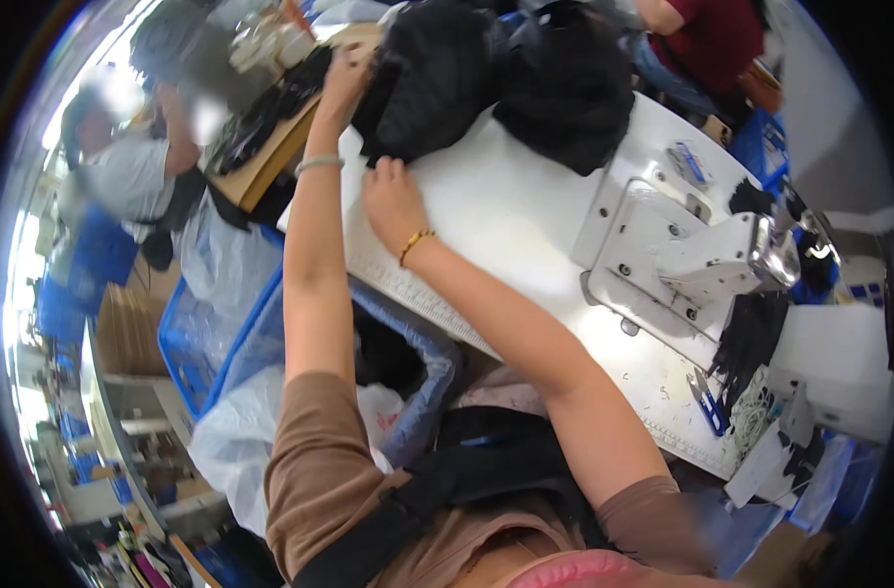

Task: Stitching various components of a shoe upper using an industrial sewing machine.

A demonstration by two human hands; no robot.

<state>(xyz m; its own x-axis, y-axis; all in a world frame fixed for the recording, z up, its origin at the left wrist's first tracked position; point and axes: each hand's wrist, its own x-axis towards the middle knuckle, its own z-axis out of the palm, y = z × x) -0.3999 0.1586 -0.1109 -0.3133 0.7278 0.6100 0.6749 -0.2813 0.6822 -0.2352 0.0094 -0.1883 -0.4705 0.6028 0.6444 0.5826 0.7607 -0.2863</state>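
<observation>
Left hand (347, 78): black cloth (432, 83) just right, grip unclear
Right hand (393, 203): cloth at fingertips, grip unclear
Bench (516, 230): below right hand

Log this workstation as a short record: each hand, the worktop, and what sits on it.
Left hand: at left side of nearer-left black bundle; grip unclear
Right hand: fingertips at that bundle's near edge
Second black bundle: right of the first
Worktop: white, ruler-marked front edge
White machine: right side
Blue-handled snips: near front edge
</observation>
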